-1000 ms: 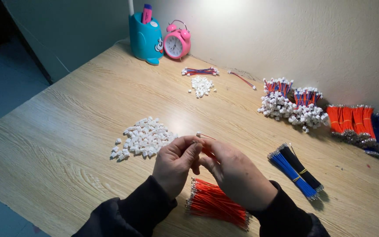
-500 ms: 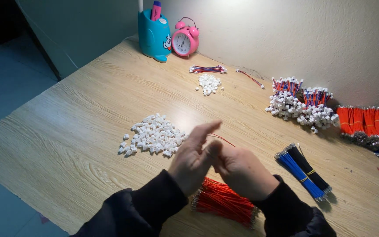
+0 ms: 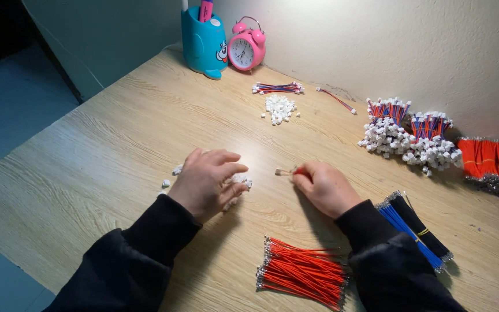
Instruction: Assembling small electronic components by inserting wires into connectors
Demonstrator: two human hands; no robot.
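Wooden table (image 3: 116,150), pale, running to the wall. Bundle of red wires (image 3: 304,270) near the front edge, between both sleeves. Left hand (image 3: 206,182) palm down over a heap of white connectors (image 3: 239,184), fingers curled loosely onto it. Right hand (image 3: 324,186) just beside, fingertips pinched shut on a red wire (image 3: 289,171), its small metal end poking out leftward.

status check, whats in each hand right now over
Left hand down on the pile of white connectors, grip hidden. Right hand pinching a red wire with white connector. Table between the hands bare.
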